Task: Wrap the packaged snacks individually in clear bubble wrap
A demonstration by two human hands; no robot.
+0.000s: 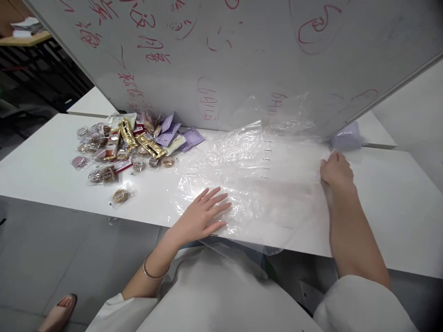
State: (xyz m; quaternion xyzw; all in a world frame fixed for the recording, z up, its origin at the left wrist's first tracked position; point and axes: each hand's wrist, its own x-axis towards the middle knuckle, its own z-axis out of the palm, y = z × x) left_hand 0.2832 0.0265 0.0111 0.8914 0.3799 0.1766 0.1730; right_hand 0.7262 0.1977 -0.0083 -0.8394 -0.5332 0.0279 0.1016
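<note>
A sheet of clear plastic film (238, 152) was spread across the middle of the white bench (41, 157), directly in front of the person. Its left part was crumpled and glossy, while its right part was laid smoother; the far side was ruffled up before the whiteboard (242, 55), and a portion of the near side was hung over the front edge of the bench.

The left hand (204, 214) was held open, palm down, with its fingers spread apart over the near left part of the film. A thin bracelet (148, 272) was worn on that wrist. The right hand (337, 168) was placed at the right end of the film with its fingers curled in; whether the film was pinched between them could not be told.

To the left of the film, a pile of small wrapped snacks (107, 133) was heaped on the bench, with gold packets (148, 146) lying on top and purple packets (169, 133) gathered at its right side. One wrapped piece (121, 196) was set apart, nearer the front edge. Red writing was shown on the whiteboard, and beyond the right hand a lilac translucent object (346, 136) was seen near the board's lower edge.
</note>
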